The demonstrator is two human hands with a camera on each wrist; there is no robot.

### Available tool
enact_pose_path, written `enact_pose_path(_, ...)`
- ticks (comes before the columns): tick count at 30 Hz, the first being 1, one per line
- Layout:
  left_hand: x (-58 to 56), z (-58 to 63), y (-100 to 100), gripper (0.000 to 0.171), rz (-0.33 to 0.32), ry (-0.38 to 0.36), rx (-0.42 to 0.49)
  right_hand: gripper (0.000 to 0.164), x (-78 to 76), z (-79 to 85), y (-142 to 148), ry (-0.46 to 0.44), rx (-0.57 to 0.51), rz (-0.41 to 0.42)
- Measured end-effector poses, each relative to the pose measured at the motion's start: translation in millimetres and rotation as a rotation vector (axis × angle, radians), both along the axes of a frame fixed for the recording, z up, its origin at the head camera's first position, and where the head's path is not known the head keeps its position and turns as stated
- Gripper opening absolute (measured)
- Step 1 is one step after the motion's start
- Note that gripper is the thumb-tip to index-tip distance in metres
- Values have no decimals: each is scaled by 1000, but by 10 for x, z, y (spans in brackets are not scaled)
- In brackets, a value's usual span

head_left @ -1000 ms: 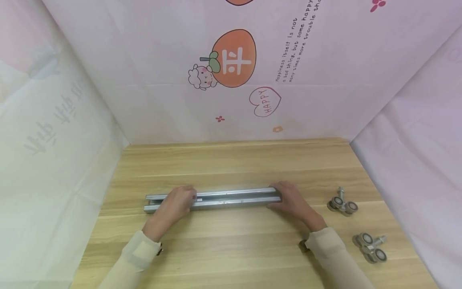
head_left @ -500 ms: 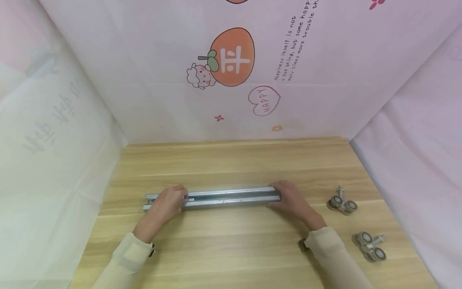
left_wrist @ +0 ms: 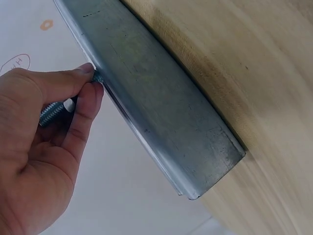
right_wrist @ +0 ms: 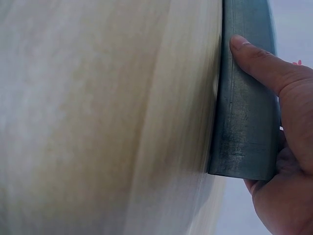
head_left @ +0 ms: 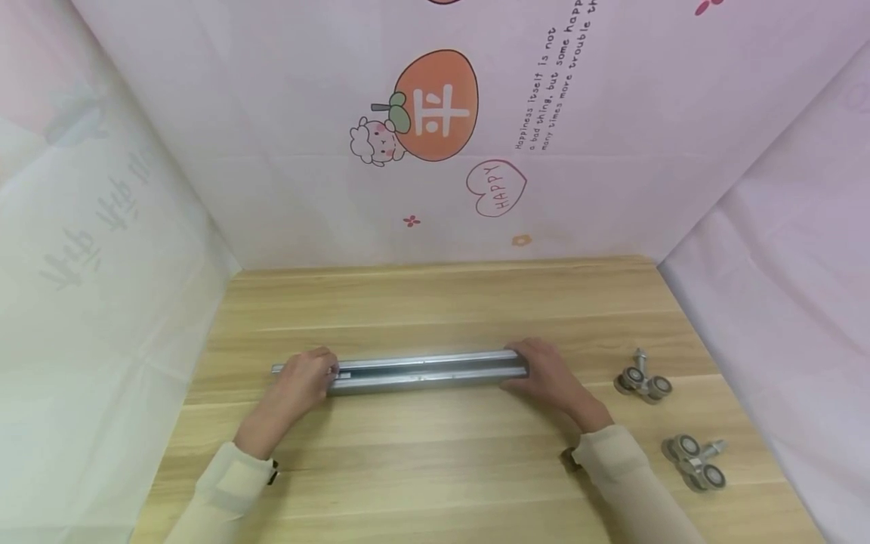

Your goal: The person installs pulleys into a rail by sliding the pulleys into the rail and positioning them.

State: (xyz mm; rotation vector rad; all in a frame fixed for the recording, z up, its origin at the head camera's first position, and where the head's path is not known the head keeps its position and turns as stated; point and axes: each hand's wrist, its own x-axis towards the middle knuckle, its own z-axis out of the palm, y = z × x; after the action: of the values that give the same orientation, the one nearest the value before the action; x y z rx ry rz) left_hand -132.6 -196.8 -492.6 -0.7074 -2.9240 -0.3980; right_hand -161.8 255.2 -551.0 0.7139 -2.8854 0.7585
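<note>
Nearest you: left sleeve & right sleeve, both pale, each w/ a small dark item at the inner cuff, too small to ID.

Near right on the wood-grain tabletop: near roller assy, wheels + threaded stem, stem pointing right & slightly far.

Mid-table, in front of you: metal rail, lying left to right, slot up, right end a touch farther than left. Your left hand is at its left part, thumb & index pinching a threaded stud right at the slot edge. More thread shows behind those fingers; can't tell if same pc. Just right of your left fingers, a small pale strip shows in the slot, detail unclear. Your right hand grips the rail's right end: thumb along the near wall, other fingers round the far side, tips hidden.

Right of your right hand, apart from it: far roller assy, stem pointing far.

Behind far table edge: pale backdrop w/ red heart print, orange fruit print farther up, Eng. text to its right.
</note>
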Motion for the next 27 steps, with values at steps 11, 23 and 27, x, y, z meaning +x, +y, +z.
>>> enact_pose_path(11,5,-8,-117,14,15,28,13,66,-13,-24,20,-10,2,-4)
enact_pose_path(23,17,-16,-261,16,30,17,44,62,-18,-5,7,-6,-10,8)
enact_pose_path(27,28,-25,-297,16,41,9,50,63,-21,-8,11,0,-6,12)
